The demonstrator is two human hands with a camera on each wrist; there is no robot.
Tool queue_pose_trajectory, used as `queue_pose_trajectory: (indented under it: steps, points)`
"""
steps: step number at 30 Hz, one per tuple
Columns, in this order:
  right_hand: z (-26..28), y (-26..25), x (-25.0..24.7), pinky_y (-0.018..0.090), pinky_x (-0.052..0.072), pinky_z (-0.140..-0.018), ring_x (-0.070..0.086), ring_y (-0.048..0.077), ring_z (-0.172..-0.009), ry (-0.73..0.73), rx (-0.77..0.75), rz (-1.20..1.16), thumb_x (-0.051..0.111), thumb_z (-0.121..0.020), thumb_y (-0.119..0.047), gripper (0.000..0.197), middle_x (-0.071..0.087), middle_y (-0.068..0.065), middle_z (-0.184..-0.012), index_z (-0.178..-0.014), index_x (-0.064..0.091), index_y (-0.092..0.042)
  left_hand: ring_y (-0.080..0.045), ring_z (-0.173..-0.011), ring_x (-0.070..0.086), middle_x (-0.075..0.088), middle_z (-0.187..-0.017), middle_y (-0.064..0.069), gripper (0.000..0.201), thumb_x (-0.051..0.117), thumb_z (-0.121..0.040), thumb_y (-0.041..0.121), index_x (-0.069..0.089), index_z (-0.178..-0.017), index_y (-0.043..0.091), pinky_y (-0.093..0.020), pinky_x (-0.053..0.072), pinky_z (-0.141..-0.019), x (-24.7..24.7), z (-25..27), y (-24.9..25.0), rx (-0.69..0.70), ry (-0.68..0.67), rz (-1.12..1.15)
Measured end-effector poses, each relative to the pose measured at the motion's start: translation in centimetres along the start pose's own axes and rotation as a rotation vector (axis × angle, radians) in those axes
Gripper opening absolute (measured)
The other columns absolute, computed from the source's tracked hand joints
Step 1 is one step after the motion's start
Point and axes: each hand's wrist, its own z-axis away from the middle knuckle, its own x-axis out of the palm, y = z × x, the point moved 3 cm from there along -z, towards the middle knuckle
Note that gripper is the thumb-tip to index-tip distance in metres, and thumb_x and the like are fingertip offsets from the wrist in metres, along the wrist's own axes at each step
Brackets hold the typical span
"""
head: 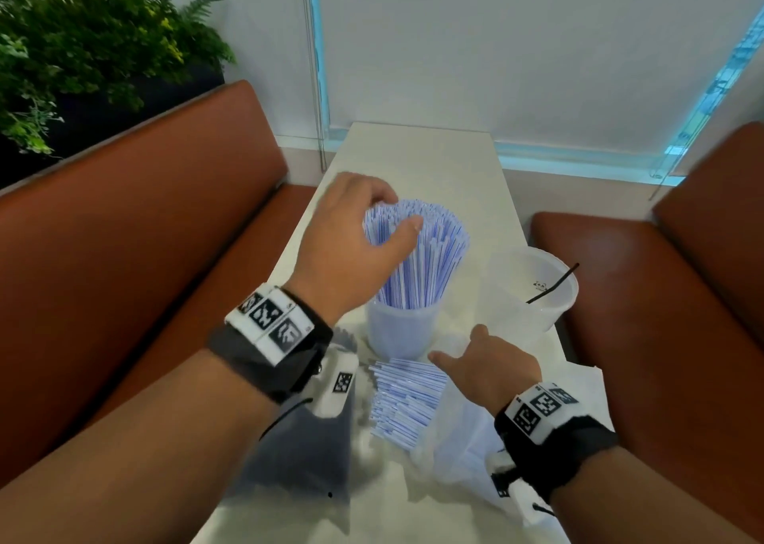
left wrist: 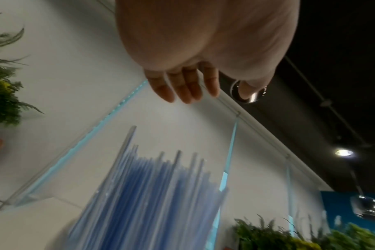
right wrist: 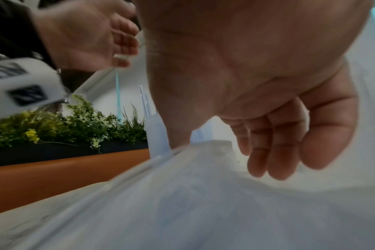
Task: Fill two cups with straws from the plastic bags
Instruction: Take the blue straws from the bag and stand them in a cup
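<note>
One cup [head: 399, 330] is already packed with blue-striped straws [head: 417, 250] that fan out above its rim. The second cup [head: 533, 291], just to its right on the table [head: 421, 151], is seen to hold only a single dark straw [head: 552, 284], so roughly half the job is judged done. More straws [head: 403, 399] lie loose at the mouth of a plastic bag [head: 459, 457] nearer the person. The left hand [head: 351, 233] is spread over the standing straws, fingers relaxed, gripping nothing. The right hand [head: 488, 368] is held open above the bag, empty.
</note>
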Motion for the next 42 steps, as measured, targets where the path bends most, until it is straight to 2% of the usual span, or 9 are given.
queue_pose_trajectory:
  steps: [2,4,7,9,13,19,27,34,42]
  points:
    - [-0.3,0.1,0.8,0.033,0.040,-0.069,0.056,0.020,-0.083,-0.052,-0.021,-0.009,0.049,-0.085,-0.067,0.051,0.064,-0.005,-0.102,-0.111,0.051,-0.023,-0.010,-0.077,0.058,0.059,-0.081,0.013,0.018,0.061,-0.089,0.046,0.058,-0.083,0.029,-0.021,0.045,-0.067,0.9,2.6,1.1,0.052,-0.156,0.031]
    - [-0.4,0.1,1.1,0.031,0.040,-0.070,0.060,0.022,-0.088,-0.049,-0.044,-0.042,0.049,-0.090,-0.047,0.030,0.066,-0.003,-0.105,-0.102,0.057,-0.021,-0.008,-0.068,0.057,0.059,-0.072,0.010,0.026,0.053,-0.091,0.050,0.057,-0.077,0.029,-0.026,0.044,-0.059,2.9,5.5,0.6,-0.025,-0.505,-0.090]
    - [-0.6,-0.1,1.0,0.030,0.039,-0.065,0.059,0.023,-0.084,-0.067,-0.064,-0.131,0.046,-0.090,-0.031,0.013,0.059,-0.002,-0.090,-0.086,0.053,-0.021,-0.013,-0.079,0.061,0.066,-0.088,0.008,0.023,0.051,-0.097,0.044,0.068,-0.091,0.029,-0.034,0.052,-0.070,6.4,9.6,-1.9,-0.109,-1.006,-0.312]
    - [-0.5,-0.2,0.8,0.030,0.040,-0.068,0.059,0.023,-0.086,-0.080,-0.062,-0.154,0.048,-0.090,-0.026,0.010,0.055,-0.003,-0.088,-0.082,0.048,-0.022,-0.020,-0.099,0.063,0.066,-0.110,0.002,0.027,0.051,-0.100,0.036,0.070,-0.114,0.023,-0.038,0.052,-0.085,8.4,11.3,-2.9,-0.109,-1.126,-0.352]
    - [0.1,-0.3,0.3,0.033,0.047,-0.081,0.060,0.027,-0.095,-0.056,-0.112,-0.173,0.047,-0.095,-0.021,0.005,0.060,0.005,-0.103,-0.093,0.050,-0.017,-0.028,-0.120,0.053,0.052,-0.135,-0.008,0.047,0.055,-0.098,0.032,0.053,-0.141,0.013,-0.039,0.048,-0.096,12.5,12.7,-3.4,-0.042,-1.192,-0.370]
    - [1.1,0.0,-0.4,0.035,0.048,-0.086,0.060,0.026,-0.098,-0.055,-0.179,-0.219,0.045,-0.098,-0.016,0.016,0.063,0.008,-0.108,-0.106,0.056,-0.008,-0.035,-0.108,0.057,0.058,-0.119,-0.018,0.030,0.059,-0.091,0.007,0.056,-0.120,0.001,-0.041,0.047,-0.098,15.6,13.1,-3.5,0.074,-1.350,-0.528]
    - [1.0,0.2,-0.5,0.036,0.048,-0.085,0.059,0.025,-0.094,-0.038,-0.149,-0.229,0.041,-0.101,-0.020,0.015,0.063,0.006,-0.104,-0.104,0.053,-0.011,-0.031,-0.101,0.065,0.063,-0.115,-0.009,0.026,0.059,-0.093,0.013,0.062,-0.118,0.009,-0.033,0.044,-0.071,16.4,12.8,-3.7,0.049,-1.269,-0.564]
    - [0.5,0.1,-0.2,0.035,0.043,-0.076,0.060,0.021,-0.091,-0.030,-0.158,-0.267,0.041,-0.098,-0.017,0.051,0.060,-0.001,-0.106,-0.147,0.030,-0.030,-0.018,-0.052,0.039,0.038,-0.063,0.005,0.010,0.052,-0.094,0.011,0.052,-0.102,0.017,-0.028,0.025,-0.048,11.5,11.1,-5.9,0.120,-1.119,-0.719]
    - [-0.7,0.9,1.6,0.029,0.040,-0.090,0.053,0.022,-0.118,0.005,-0.211,-0.269,0.042,-0.105,-0.023,0.036,0.055,-0.001,-0.132,-0.139,0.050,-0.026,-0.019,-0.075,0.060,0.051,-0.078,0.011,0.007,0.054,-0.090,0.034,0.048,-0.093,0.034,-0.032,0.044,-0.065,2.1,11.1,-11.7,-0.064,-1.024,-0.709]
